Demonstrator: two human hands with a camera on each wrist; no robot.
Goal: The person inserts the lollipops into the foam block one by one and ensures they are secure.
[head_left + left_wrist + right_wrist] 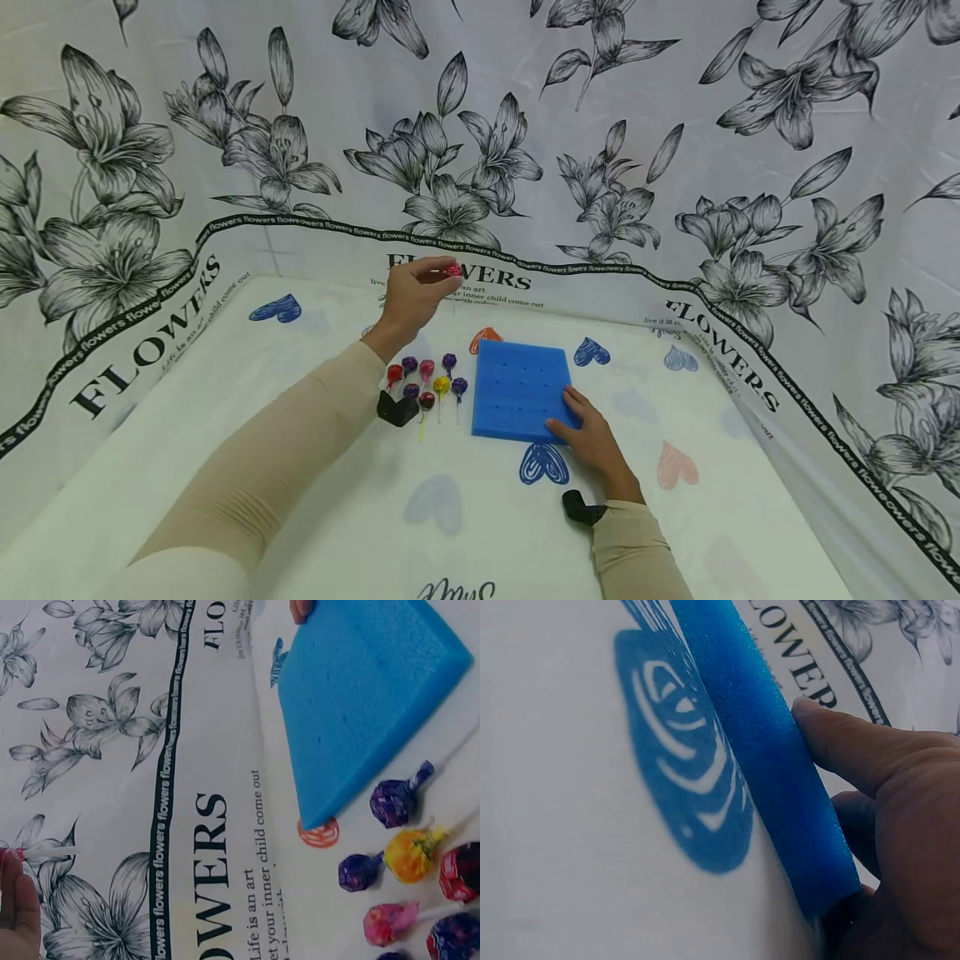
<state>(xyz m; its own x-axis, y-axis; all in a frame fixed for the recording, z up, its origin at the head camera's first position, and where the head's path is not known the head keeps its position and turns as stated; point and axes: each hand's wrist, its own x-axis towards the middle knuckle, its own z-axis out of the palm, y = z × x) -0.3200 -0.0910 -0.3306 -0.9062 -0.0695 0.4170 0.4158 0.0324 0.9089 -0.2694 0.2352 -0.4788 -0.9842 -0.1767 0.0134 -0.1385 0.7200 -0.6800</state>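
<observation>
My left hand [413, 298] is raised above the far side of the table, pinching a red-pink wrapped lollipop [453, 270] between thumb and fingers. In the left wrist view the white lollipop stick [51, 853] points away from the fingertips. A flat blue foam block [517, 379] with rows of small holes lies on the table. My right hand [597, 440] grips its near right corner, the thumb on top and the fingers at the right side. Left of the block lie several wrapped lollipops, among them a yellow lollipop [441, 386] and a purple lollipop [449, 361].
A white tablecloth [345, 517] printed with hearts covers the table. Behind it hangs a white floral curtain [300, 233] with a black lettered band. Each wrist wears a black camera mount [583, 507].
</observation>
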